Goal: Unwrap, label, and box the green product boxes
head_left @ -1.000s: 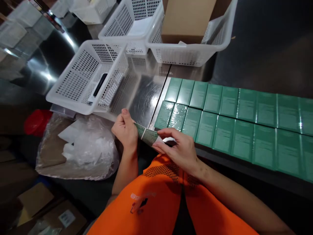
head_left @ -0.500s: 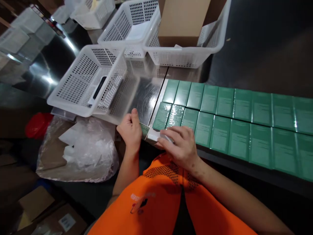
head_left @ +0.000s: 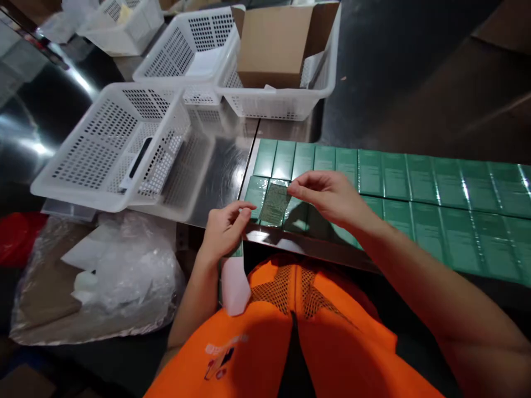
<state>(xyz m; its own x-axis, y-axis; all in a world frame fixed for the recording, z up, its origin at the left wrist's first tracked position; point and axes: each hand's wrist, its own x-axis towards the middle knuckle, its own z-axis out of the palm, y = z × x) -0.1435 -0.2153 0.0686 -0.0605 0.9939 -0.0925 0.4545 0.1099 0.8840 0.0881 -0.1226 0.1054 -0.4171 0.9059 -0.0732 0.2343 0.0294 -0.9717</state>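
Note:
My right hand (head_left: pixel 327 196) pinches the corner of a thin, dark green printed label (head_left: pixel 275 203) between thumb and fingertips. The label lies over one of the green film-wrapped boxes (head_left: pixel 400 218) in the near row, close to its left end; whether it touches the box I cannot tell. Just left of it is my left hand (head_left: pixel 226 229), fingers curled round a folded strip of label backing (head_left: pixel 235 284), whose pale pinkish tail hangs down in front of the orange vest. The left thumb and index fingertips sit near the label's lower left side.
Two rows of green boxes run right along the metal table's front edge. At the left stands a white basket (head_left: pixel 87 152) with a black-and-white item inside. Behind are more baskets, one with a cardboard box (head_left: pixel 274 41). A plastic-lined bag (head_left: pixel 120 271) sits lower left.
My right hand has moved up from the strip, now holding a label above the near row. My left hand still keeps the strip, its pale tail now hanging down. The view has shifted right.

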